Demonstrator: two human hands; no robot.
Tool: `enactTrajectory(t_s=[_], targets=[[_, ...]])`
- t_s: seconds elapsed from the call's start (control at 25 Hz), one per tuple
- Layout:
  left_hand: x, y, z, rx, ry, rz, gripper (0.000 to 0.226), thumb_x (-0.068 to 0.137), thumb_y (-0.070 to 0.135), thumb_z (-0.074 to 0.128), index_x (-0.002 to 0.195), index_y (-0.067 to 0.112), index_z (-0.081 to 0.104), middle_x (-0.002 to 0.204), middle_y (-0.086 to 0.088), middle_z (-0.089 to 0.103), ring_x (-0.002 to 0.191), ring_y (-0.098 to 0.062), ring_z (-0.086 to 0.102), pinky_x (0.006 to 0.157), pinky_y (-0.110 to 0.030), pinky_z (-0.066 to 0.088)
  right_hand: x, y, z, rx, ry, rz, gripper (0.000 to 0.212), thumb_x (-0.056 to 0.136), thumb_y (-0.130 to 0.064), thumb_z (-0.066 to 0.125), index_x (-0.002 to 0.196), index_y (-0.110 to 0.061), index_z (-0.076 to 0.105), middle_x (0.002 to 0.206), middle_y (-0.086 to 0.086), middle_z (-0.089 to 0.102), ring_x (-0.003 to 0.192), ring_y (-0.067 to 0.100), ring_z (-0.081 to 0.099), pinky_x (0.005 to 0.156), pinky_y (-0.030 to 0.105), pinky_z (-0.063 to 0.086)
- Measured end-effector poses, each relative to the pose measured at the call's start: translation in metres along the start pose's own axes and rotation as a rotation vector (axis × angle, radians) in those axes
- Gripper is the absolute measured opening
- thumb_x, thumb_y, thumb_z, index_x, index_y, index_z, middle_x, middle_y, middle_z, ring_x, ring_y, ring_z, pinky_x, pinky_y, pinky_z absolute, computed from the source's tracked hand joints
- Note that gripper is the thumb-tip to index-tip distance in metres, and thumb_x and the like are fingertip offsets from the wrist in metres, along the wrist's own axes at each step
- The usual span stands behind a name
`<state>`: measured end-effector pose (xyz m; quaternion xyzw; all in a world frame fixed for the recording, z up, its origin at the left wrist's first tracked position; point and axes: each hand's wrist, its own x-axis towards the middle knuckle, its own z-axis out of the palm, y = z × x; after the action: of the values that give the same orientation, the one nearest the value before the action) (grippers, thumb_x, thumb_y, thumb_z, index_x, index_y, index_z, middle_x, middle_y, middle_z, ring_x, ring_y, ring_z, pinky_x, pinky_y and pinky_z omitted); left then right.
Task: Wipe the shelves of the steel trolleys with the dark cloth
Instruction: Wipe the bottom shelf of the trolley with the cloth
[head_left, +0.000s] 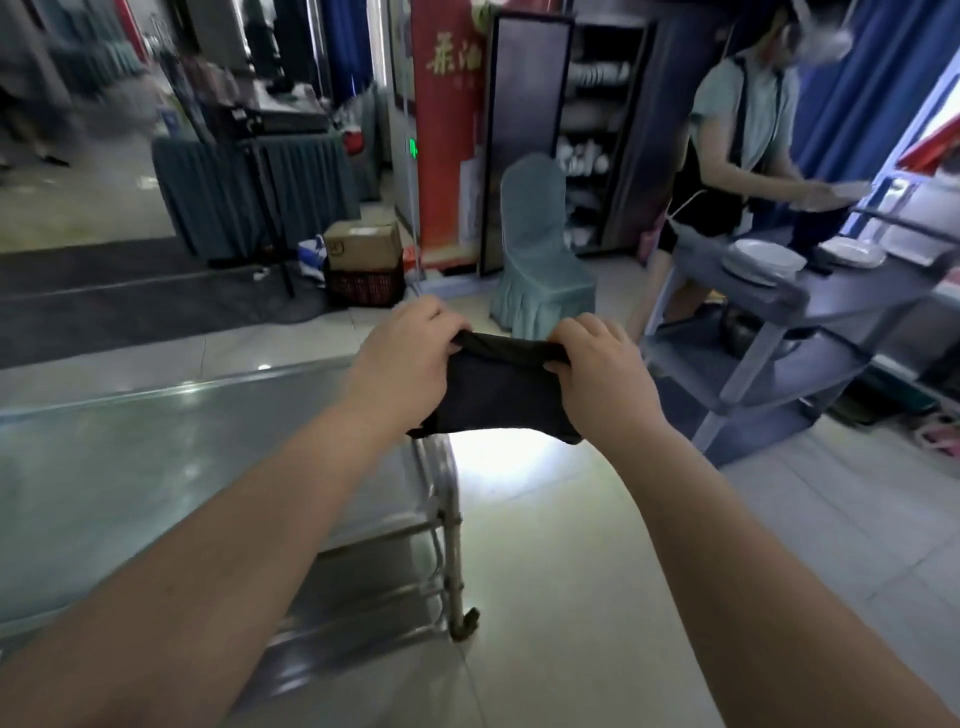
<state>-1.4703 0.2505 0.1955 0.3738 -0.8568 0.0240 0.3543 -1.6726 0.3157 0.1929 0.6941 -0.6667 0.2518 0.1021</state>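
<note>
The dark cloth hangs stretched between my two hands in mid-air, above the right end of a steel trolley. My left hand grips its left top corner with curled fingers. Its right top corner is gripped by my right hand. The trolley's shiny top shelf fills the lower left, with lower shelves and a castor visible at its right end. The cloth does not touch the shelf.
A second, grey trolley with white plates stands at the right, where another person handles a plate. A covered chair, a cardboard box on a crate and a skirted table stand farther back. Tiled floor lies between.
</note>
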Motion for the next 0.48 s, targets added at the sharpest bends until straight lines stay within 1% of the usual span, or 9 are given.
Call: enactTrajectory(t_s=[0.12,0.24,0.32,0.4,0.48], targets=[[0.055,0.021,0.029,0.031,0.052,-0.026,0.022,0.091,-0.002,0.056,0.109,0.004,0.069,0.101,-0.011,0.059,0.1,-0.032,0.052,0.087,-0.043,0.045,0.04,0.056,-0.015,-0.013,0.035,-0.074,0.007,0.095,-0.013,0.053,0.101,-0.014,0.055,0.104,0.004,0.054,0.098,0.028,0.046,0.083,0.04,0.039],[0.097,0.021,0.059,0.071,0.088,-0.072,0.025,0.089,-0.008,0.056,0.108,0.003,0.069,0.104,-0.011,0.06,0.102,-0.031,0.053,0.09,-0.034,0.042,0.086,0.095,-0.01,0.027,0.059,-0.132,0.006,0.094,-0.009,0.052,0.099,-0.012,0.054,0.102,0.004,0.053,0.094,0.027,0.045,0.08,0.04,0.039],[0.119,0.01,0.077,0.117,0.093,-0.063,0.029,0.085,-0.013,0.057,0.107,0.001,0.069,0.1,-0.013,0.06,0.096,-0.033,0.053,0.086,-0.032,0.04,0.12,0.113,0.004,0.038,0.065,-0.184,0.006,0.093,-0.006,0.053,0.098,-0.009,0.055,0.1,0.006,0.053,0.091,0.028,0.045,0.078,0.04,0.039],[0.146,-0.01,0.096,0.183,0.098,-0.047,0.035,0.079,-0.018,0.059,0.108,0.0,0.068,0.096,-0.015,0.061,0.091,-0.034,0.054,0.082,-0.035,0.043,0.163,0.129,0.024,0.045,0.052,-0.247,0.01,0.092,-0.004,0.053,0.101,-0.006,0.057,0.102,0.01,0.054,0.093,0.031,0.047,0.079,0.042,0.04],[0.179,-0.037,0.115,0.258,0.091,-0.036,0.042,0.074,-0.021,0.06,0.11,-0.001,0.067,0.095,-0.016,0.061,0.087,-0.035,0.054,0.078,-0.042,0.046,0.208,0.143,0.045,0.038,0.034,-0.307,0.017,0.091,-0.002,0.054,0.107,-0.006,0.058,0.106,0.01,0.056,0.097,0.032,0.049,0.08,0.042,0.041]])
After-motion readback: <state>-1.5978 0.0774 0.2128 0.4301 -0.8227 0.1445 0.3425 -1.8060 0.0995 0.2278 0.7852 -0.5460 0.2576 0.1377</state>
